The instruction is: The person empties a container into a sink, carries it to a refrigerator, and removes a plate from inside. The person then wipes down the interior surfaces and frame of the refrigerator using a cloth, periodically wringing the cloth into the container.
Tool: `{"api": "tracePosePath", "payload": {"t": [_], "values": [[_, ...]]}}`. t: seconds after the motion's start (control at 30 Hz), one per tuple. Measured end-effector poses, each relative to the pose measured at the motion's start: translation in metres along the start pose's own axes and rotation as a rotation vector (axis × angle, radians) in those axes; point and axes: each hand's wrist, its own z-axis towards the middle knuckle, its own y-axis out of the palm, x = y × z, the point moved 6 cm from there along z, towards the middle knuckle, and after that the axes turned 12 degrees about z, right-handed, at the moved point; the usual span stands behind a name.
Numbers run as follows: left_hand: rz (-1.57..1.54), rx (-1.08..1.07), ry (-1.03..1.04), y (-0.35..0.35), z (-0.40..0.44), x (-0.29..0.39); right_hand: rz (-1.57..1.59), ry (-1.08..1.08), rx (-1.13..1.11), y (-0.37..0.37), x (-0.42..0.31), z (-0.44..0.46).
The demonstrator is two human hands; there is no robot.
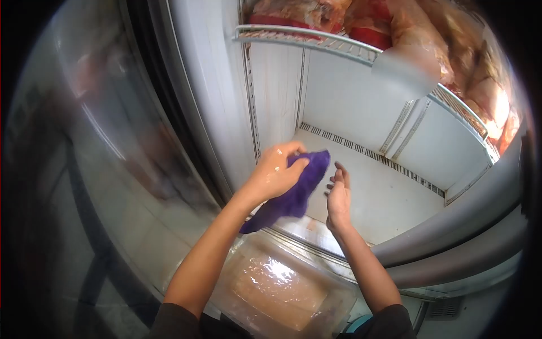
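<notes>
My left hand (278, 172) grips a purple cloth (302, 186) that hangs down in folds over the front edge of the refrigerator. The skin of this hand looks wet. Just right of the cloth, my right hand (339, 195) is held up with its fingers apart and nothing in them. Both hands are at the opening of the cabinet, above its white floor (384, 217). Below my forearms stands a clear plastic tub (226, 282) with brownish liquid (276, 291) in it.
A wire shelf (307, 38) above carries several large pieces of meat (420, 34), some in red trays or wrapping. On the left the glass door (113, 169) stands swung out. Slotted rails run up the cabinet walls. A thick grey door frame (463, 231) curves along the right.
</notes>
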Motion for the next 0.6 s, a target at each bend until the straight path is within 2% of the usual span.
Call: {"api": "tracePosePath", "payload": {"t": [0.07, 0.13, 0.17, 0.2, 0.23, 0.27, 0.3, 0.43, 0.6], "values": [[0.118, 0.137, 0.073, -0.002, 0.002, 0.021, -0.001, 0.489, -0.072, 0.002, 0.029, -0.027], [0.278, 0.149, 0.117, 0.014, 0.003, 0.021, 0.059, 0.731, -0.249, 0.006, 0.06, -0.051], [0.284, 0.128, 0.124, 0.023, 0.0, 0.024, 0.037, 0.745, -0.241, 0.01, 0.056, -0.058], [0.266, 0.127, 0.108, 0.03, -0.005, 0.023, 0.26, 0.792, -0.266, 0.026, 0.043, -0.07], [0.31, 0.016, 0.165, 0.044, -0.01, 0.025, 0.487, 0.828, -0.285, 0.037, 0.037, -0.077], [0.352, -0.097, 0.224, 0.057, -0.016, 0.03, 0.471, 0.836, -0.272, 0.034, 0.046, -0.078], [0.323, -0.14, 0.245, 0.065, -0.023, 0.035, 0.582, 0.773, -0.262, 0.032, 0.056, -0.071], [0.317, -0.114, 0.37, 0.078, -0.037, 0.045, 0.842, 0.613, -0.25, 0.044, 0.081, -0.037], [0.297, -0.101, 0.381, 0.061, -0.037, 0.05, 0.87, 0.523, -0.296, 0.045, 0.066, -0.021]]}}
